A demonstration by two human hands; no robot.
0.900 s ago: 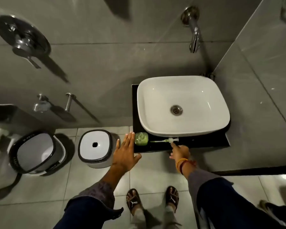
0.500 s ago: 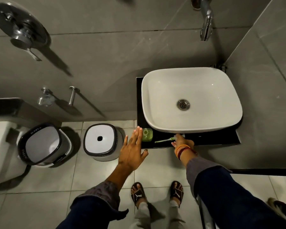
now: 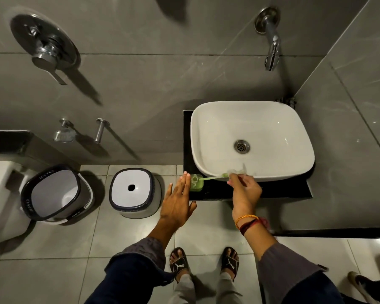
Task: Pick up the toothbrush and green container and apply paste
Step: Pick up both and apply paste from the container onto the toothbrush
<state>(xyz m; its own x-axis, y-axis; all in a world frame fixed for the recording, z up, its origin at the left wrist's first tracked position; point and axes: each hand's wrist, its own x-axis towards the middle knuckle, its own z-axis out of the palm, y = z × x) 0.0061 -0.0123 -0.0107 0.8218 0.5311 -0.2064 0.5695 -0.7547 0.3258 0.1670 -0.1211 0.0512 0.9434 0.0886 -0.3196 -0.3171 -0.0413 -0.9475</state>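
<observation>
A small green container (image 3: 196, 183) stands on the black counter (image 3: 281, 189) at its front left corner, just in front of the white basin (image 3: 252, 137). My left hand (image 3: 177, 201) is flat and open, fingertips right beside the container's left side, holding nothing. My right hand (image 3: 245, 191) pinches the clear end of a pale green toothbrush (image 3: 215, 177), which is lifted off the counter and points left towards the container.
A wall tap (image 3: 271, 44) hangs above the basin. On the floor to the left stand a white stool (image 3: 133, 191) with a hole in its top and a tilted bin (image 3: 53, 194). My sandalled feet (image 3: 203, 262) stand below the counter's front edge.
My right hand has closed on the toothbrush and raised it off the counter. My left hand has moved closer to the green container.
</observation>
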